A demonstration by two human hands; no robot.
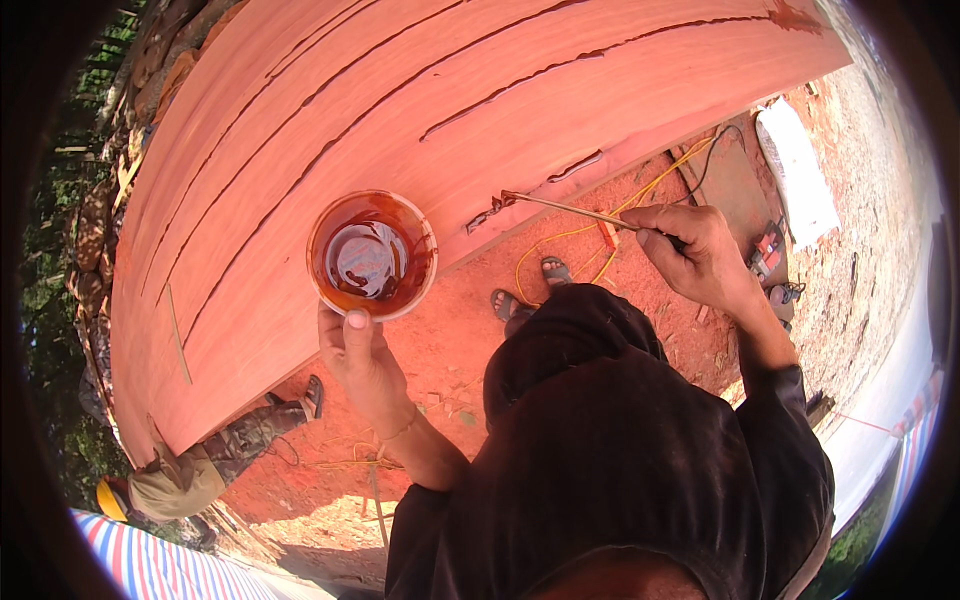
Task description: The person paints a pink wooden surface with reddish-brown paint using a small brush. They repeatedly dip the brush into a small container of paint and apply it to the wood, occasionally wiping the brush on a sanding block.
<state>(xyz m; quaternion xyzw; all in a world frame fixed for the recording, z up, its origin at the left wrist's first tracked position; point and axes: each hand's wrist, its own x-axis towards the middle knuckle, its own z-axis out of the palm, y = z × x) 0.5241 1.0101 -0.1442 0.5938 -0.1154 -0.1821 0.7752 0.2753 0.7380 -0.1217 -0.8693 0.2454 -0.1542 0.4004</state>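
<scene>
In my left hand [365,370] is a round tub [413,282], its thumb at the rim and its fingers largely hidden beneath. Dark red-brown glossy liquid [365,262] lies in it, and its inner wall is smeared with the same colour. My right hand [700,255] grips a thin stick-like tool [570,208] whose dark tip meets a short dark patch [487,215] near the slab's edge. The big reddish wooden slab [560,110] carries several long dark lines running along its grain. A second short dark streak [575,166] lies just beyond the tip.
Another person [180,487] with a yellow helmet stands by the slab's lower left end. Yellow cable [535,262] loops across the reddish ground beside my sandalled feet. To the right lie a white sack [797,170] and a red power tool [767,248]. A thin strip [178,335] rests on the slab.
</scene>
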